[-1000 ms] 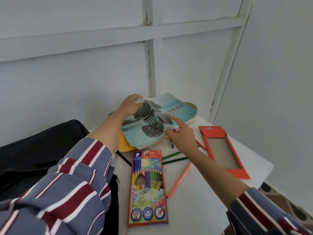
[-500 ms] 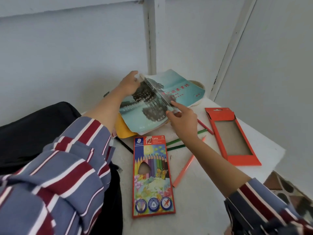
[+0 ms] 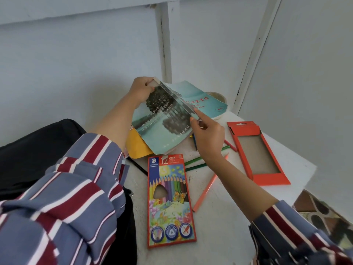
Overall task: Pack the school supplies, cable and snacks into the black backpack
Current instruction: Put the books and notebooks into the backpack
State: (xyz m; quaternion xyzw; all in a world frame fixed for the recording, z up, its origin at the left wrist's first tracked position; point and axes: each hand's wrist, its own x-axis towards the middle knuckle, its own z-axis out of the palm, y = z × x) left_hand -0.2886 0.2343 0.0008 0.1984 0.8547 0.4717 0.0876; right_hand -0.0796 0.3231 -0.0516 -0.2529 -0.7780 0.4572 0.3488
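A teal book [image 3: 164, 121] with a tree picture is raised off the white table [image 3: 219, 217], folded along its spine. My left hand [image 3: 142, 88] grips its far top corner. My right hand [image 3: 207, 134] pinches the near end of the spine between thumb and forefinger. A yellow packet [image 3: 136, 148] lies under the book. The coloured pencil box [image 3: 170, 199] lies flat in front of it. Loose pencils, one orange [image 3: 208, 186] and some green [image 3: 194, 163], lie under my right wrist. The black backpack [image 3: 34, 150] sits at the left, partly hidden by my striped sleeve.
An empty orange box sleeve [image 3: 257, 152] lies at the table's right. A round roll [image 3: 217, 95] peeks out behind the book. Walls close off the table at the back and right. Patterned floor [image 3: 324, 211] shows past the right edge.
Both hands have kept hold of the book, which has lifted and tilted a little. The camera view has shifted, so everything sits differently in the frame.
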